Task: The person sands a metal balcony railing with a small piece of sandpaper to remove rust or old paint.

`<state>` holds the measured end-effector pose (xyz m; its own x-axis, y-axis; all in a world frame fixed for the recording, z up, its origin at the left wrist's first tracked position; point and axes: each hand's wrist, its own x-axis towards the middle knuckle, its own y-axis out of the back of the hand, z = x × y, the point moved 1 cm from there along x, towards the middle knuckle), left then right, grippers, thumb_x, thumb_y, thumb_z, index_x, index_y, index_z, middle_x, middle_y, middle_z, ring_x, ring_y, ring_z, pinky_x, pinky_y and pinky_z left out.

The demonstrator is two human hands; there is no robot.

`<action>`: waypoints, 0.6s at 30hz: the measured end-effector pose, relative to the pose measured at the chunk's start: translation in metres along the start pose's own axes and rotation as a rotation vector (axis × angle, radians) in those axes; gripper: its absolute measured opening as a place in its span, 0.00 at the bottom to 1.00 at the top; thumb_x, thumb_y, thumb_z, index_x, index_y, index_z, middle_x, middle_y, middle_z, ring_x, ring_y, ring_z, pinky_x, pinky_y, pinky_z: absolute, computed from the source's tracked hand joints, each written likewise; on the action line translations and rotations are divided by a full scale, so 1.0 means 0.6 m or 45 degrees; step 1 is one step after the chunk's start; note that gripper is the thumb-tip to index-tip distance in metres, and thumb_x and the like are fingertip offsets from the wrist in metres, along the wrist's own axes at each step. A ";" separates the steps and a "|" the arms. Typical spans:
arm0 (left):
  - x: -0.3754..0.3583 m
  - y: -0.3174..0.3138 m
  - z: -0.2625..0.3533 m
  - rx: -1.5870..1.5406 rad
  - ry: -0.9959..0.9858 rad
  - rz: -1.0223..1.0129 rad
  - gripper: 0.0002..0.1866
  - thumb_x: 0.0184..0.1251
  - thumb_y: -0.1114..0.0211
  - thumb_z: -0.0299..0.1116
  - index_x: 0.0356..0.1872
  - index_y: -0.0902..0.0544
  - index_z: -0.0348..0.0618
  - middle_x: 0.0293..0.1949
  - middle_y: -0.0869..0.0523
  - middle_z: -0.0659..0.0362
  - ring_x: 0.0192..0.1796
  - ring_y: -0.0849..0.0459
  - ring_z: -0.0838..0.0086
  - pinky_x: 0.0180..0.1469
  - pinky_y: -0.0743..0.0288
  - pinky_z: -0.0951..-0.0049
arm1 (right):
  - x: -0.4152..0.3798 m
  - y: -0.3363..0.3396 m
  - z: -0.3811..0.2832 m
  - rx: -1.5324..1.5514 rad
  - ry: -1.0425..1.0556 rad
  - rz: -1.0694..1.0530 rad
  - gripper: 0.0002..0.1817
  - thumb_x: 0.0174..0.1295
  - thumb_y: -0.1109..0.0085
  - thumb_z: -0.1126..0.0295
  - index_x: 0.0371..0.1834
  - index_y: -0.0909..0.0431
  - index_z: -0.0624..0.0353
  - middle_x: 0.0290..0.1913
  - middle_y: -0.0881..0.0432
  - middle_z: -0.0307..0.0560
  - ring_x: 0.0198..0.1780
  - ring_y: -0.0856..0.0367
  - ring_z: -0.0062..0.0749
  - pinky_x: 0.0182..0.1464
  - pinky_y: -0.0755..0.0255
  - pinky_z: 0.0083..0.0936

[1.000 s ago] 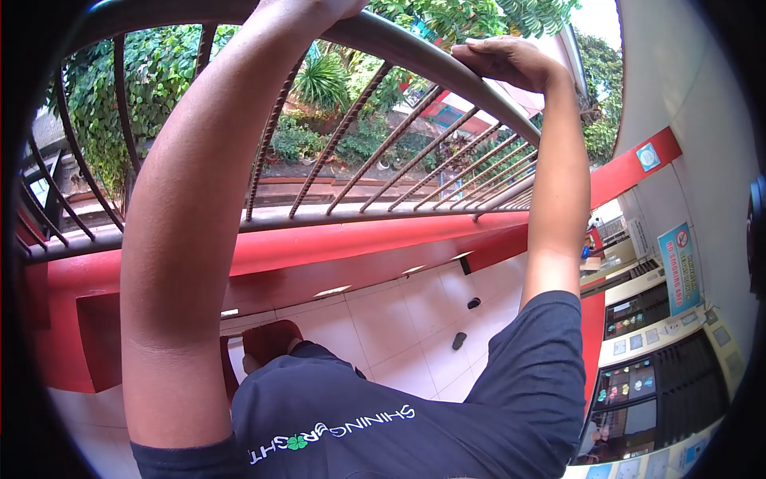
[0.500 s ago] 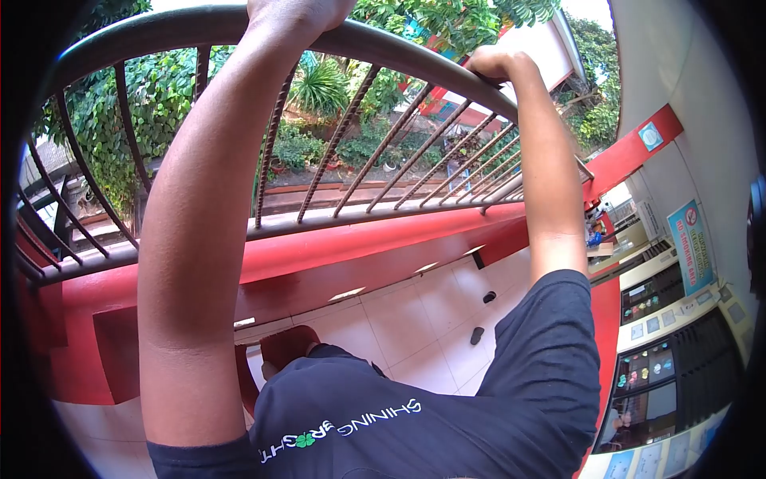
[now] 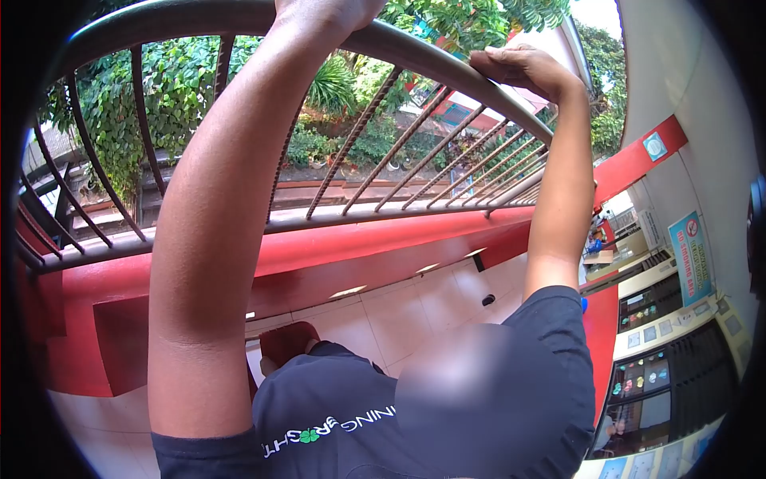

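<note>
A dark metal handrail curves across the top of the view, with twisted bars below it. My left hand is on the rail at the top edge; its fingers are out of frame. Farther right, my right hand lies at the rail with its fingers stretched forward over the top, not wrapped round it. Both my arms reach up from a dark printed shirt. A blurred round patch hides part of the shirt.
Below the railing runs a red ledge, beside a pale tiled floor with a small black object. Plants grow beyond the bars. At right are a no-smoking banner, dark windows and a red beam.
My right hand has loosened from its curled hold on the rail and its fingers have straightened. The view has shifted slightly. The blurred patch has appeared, and one of two dark floor objects no longer shows.
</note>
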<state>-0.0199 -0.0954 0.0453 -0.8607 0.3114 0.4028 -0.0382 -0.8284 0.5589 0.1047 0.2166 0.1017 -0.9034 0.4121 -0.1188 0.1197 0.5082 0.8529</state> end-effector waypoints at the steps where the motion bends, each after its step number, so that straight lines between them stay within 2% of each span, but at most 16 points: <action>1: -0.004 0.000 -0.002 -0.003 -0.007 -0.012 0.15 0.71 0.42 0.33 0.39 0.10 0.35 0.39 0.08 0.43 0.43 0.08 0.55 0.49 0.15 0.57 | 0.006 -0.005 0.005 -0.299 -0.180 0.097 0.22 0.77 0.42 0.56 0.57 0.13 0.66 0.51 0.09 0.40 0.53 0.12 0.26 0.61 0.21 0.24; 2: -0.007 0.004 -0.007 -0.041 -0.056 -0.017 0.14 0.70 0.42 0.33 0.39 0.10 0.35 0.39 0.08 0.43 0.43 0.08 0.55 0.49 0.15 0.57 | -0.002 -0.008 0.012 -1.250 -0.321 0.253 0.21 0.77 0.42 0.55 0.54 0.11 0.61 0.43 0.09 0.43 0.46 0.13 0.24 0.54 0.22 0.23; 3: -0.010 0.006 -0.010 -0.082 -0.100 -0.023 0.14 0.70 0.42 0.33 0.39 0.10 0.35 0.39 0.08 0.42 0.43 0.08 0.54 0.50 0.16 0.57 | 0.021 0.003 0.072 -1.212 -0.232 0.352 0.20 0.76 0.40 0.54 0.57 0.11 0.56 0.39 0.10 0.47 0.42 0.14 0.27 0.50 0.24 0.24; 5: 0.003 -0.003 -0.011 -0.041 -0.091 0.001 0.14 0.70 0.42 0.33 0.39 0.09 0.35 0.39 0.08 0.42 0.44 0.08 0.54 0.50 0.16 0.56 | 0.015 -0.062 0.101 -0.057 0.190 0.643 0.22 0.79 0.46 0.54 0.56 0.12 0.62 0.57 0.11 0.58 0.59 0.13 0.44 0.65 0.25 0.33; 7: 0.011 -0.010 -0.011 0.011 -0.092 0.017 0.14 0.69 0.42 0.32 0.39 0.09 0.35 0.39 0.08 0.43 0.44 0.08 0.53 0.50 0.16 0.56 | -0.027 -0.200 0.034 -0.084 0.373 1.195 0.20 0.80 0.47 0.59 0.61 0.14 0.60 0.63 0.15 0.57 0.68 0.18 0.47 0.71 0.29 0.35; 9: 0.013 -0.012 -0.012 0.024 -0.088 0.044 0.14 0.69 0.42 0.32 0.39 0.09 0.36 0.39 0.08 0.42 0.44 0.08 0.53 0.50 0.16 0.56 | -0.029 -0.275 0.042 -0.431 1.158 1.395 0.18 0.80 0.47 0.64 0.64 0.16 0.60 0.65 0.17 0.58 0.72 0.23 0.50 0.74 0.32 0.40; 10: 0.007 -0.009 -0.011 0.030 -0.097 0.035 0.14 0.69 0.42 0.32 0.39 0.09 0.36 0.39 0.08 0.42 0.44 0.08 0.53 0.50 0.16 0.56 | -0.018 -0.281 0.075 -0.620 1.182 1.513 0.18 0.79 0.47 0.67 0.65 0.17 0.60 0.66 0.17 0.57 0.73 0.23 0.49 0.74 0.31 0.43; 11: -0.003 0.000 -0.009 0.007 -0.113 -0.015 0.14 0.69 0.42 0.32 0.39 0.09 0.36 0.39 0.08 0.43 0.44 0.08 0.54 0.50 0.16 0.56 | 0.006 -0.275 0.106 -0.443 1.124 1.743 0.19 0.80 0.48 0.66 0.64 0.18 0.66 0.65 0.17 0.60 0.72 0.23 0.51 0.73 0.29 0.43; 13: -0.011 0.008 -0.008 -0.013 -0.131 -0.054 0.14 0.69 0.42 0.32 0.39 0.09 0.36 0.39 0.08 0.43 0.44 0.08 0.54 0.50 0.16 0.56 | 0.013 -0.264 0.102 0.207 0.560 2.131 0.20 0.81 0.50 0.64 0.62 0.18 0.70 0.65 0.18 0.63 0.71 0.22 0.54 0.72 0.26 0.42; 14: -0.013 0.008 -0.008 -0.021 -0.131 -0.044 0.14 0.69 0.42 0.33 0.39 0.09 0.36 0.39 0.08 0.43 0.44 0.08 0.54 0.49 0.16 0.56 | 0.016 -0.274 0.101 0.302 0.431 2.082 0.23 0.83 0.53 0.63 0.62 0.20 0.76 0.64 0.17 0.64 0.66 0.18 0.55 0.67 0.24 0.41; 15: -0.011 0.008 -0.006 -0.026 -0.136 -0.033 0.14 0.70 0.41 0.33 0.39 0.09 0.35 0.39 0.08 0.43 0.43 0.08 0.54 0.48 0.16 0.56 | 0.041 -0.287 0.099 0.126 0.698 2.126 0.22 0.82 0.53 0.64 0.63 0.19 0.73 0.64 0.17 0.63 0.69 0.20 0.53 0.71 0.28 0.43; 17: -0.005 0.008 0.001 0.001 -0.083 -0.122 0.15 0.71 0.41 0.34 0.40 0.09 0.36 0.37 0.08 0.44 0.41 0.08 0.56 0.46 0.15 0.57 | 0.019 -0.346 0.035 -0.422 1.153 1.848 0.21 0.81 0.55 0.67 0.64 0.19 0.71 0.65 0.17 0.62 0.72 0.23 0.51 0.77 0.36 0.46; 18: 0.001 0.003 0.002 0.058 -0.054 -0.096 0.15 0.72 0.42 0.34 0.40 0.09 0.36 0.37 0.08 0.44 0.40 0.08 0.57 0.46 0.15 0.58 | 0.008 -0.356 0.035 -0.593 1.195 1.699 0.21 0.81 0.55 0.68 0.64 0.19 0.70 0.66 0.17 0.62 0.73 0.24 0.51 0.79 0.40 0.47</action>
<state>-0.0196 -0.0963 0.0475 -0.8341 0.3921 0.3880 -0.0779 -0.7800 0.6209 0.0836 0.1259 -0.0920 -0.2166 -0.3059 0.9271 0.9750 -0.1163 0.1894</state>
